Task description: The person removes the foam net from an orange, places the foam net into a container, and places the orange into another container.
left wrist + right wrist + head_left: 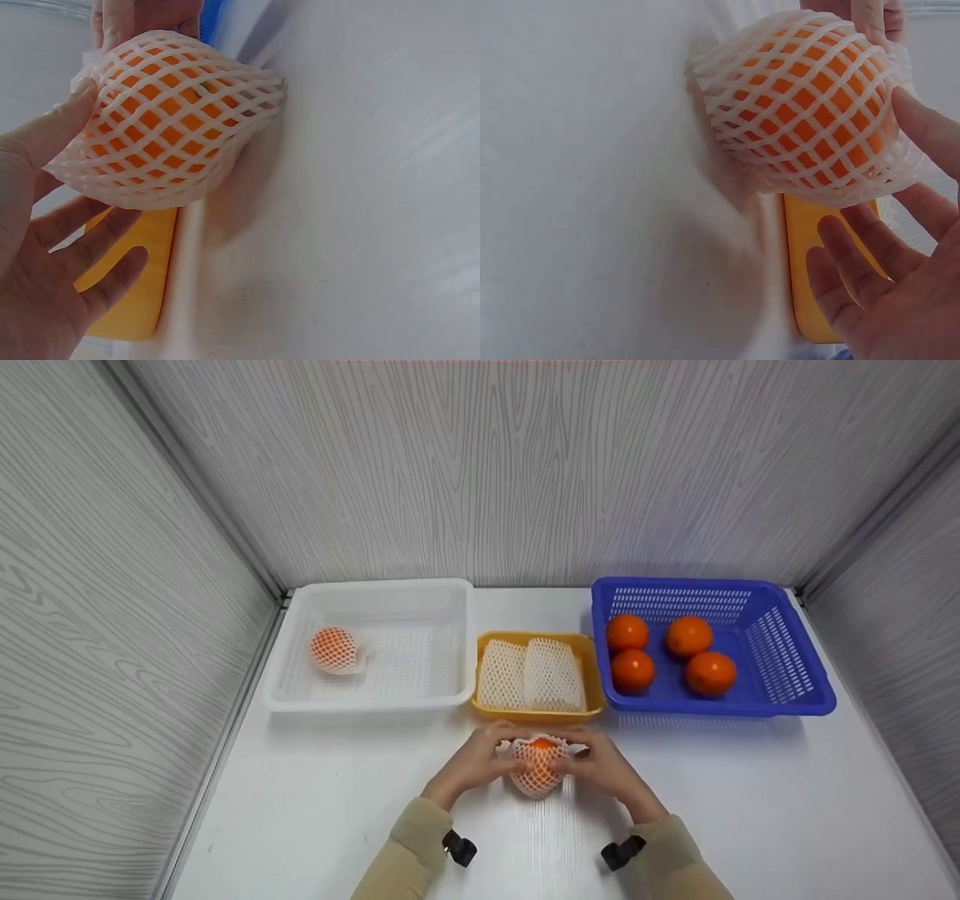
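An orange sits inside a white foam net sleeve, low over the table in front of the yellow basket. My left hand pinches the sleeve's left side between thumb and index finger. On the opposite side my right hand grips it in the same way. In the left wrist view the net sleeve covers most of the fruit and tapers toward one end. The right wrist view shows the thumb on the sleeve rim, with the other fingers spread beneath.
The yellow basket holds flat foam net sleeves. At left stands a white basket with one netted orange. A blue basket at right contains several bare oranges. Panel walls enclose the table's back and sides.
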`<state>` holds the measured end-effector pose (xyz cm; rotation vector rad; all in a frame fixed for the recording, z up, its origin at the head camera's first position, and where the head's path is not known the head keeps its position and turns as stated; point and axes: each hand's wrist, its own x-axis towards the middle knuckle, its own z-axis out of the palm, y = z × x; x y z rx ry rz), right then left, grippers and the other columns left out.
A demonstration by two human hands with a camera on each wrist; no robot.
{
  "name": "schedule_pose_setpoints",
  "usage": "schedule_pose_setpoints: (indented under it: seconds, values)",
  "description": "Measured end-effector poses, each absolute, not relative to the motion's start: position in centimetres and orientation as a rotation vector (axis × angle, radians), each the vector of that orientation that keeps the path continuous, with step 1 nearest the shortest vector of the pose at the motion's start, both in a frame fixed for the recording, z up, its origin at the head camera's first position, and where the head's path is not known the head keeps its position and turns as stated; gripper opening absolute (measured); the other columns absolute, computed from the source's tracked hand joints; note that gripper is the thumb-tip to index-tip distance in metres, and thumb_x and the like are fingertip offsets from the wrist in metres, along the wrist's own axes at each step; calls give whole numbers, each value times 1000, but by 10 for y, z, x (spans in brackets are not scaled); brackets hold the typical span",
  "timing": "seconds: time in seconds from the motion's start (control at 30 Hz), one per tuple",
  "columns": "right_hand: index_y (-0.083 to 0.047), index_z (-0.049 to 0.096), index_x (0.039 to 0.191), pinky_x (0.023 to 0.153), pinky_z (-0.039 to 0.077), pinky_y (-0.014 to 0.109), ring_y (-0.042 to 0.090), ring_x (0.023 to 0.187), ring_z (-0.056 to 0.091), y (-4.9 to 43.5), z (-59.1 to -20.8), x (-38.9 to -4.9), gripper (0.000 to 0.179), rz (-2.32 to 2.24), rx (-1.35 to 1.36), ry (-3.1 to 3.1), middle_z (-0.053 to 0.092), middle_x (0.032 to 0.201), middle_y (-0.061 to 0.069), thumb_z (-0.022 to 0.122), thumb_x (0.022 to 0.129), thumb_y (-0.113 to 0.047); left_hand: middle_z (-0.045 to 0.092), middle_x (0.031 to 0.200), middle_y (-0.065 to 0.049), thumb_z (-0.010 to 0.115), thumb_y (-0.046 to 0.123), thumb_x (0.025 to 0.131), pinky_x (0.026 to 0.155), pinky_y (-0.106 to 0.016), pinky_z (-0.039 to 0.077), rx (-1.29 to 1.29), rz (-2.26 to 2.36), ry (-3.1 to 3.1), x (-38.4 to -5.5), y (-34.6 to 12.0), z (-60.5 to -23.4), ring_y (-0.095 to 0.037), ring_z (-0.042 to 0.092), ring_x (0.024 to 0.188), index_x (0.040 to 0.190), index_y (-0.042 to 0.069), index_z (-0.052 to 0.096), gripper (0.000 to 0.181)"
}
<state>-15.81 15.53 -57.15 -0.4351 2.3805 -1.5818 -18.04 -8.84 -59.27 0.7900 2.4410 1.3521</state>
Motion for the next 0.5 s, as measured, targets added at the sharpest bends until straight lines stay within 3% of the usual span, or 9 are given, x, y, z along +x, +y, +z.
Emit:
schedule_pose_setpoints:
  seconds: [0.37,0.43,0.5]
  values:
    - [-5,78,97,92,48,53,31,108,58,156,-599,-165,19,-1651,-438,2478,66,111,10,81,81,-16,65,111,2,79,36,82,95,-36,47,771,1370,2496,-181,-86,-592,-15,59,106,110,8,75,40]
    - [-5,78,96,93,47,53,31,109,58,156,-600,-164,17,-1676,-429,2466,66,112,10,81,82,-14,66,108,3,80,32,82,92,-35,48,767,1376,2499,-181,-86,-591,-14,59,104,108,8,77,35]
    - [-3,75,105,94,45,56,34,113,56,157,-599,-163,25,-1703,-429,2427,64,117,14,80,82,-10,66,104,4,81,27,82,89,-33,49,779,1389,2498,-181,-85,-590,-12,60,100,104,9,78,29]
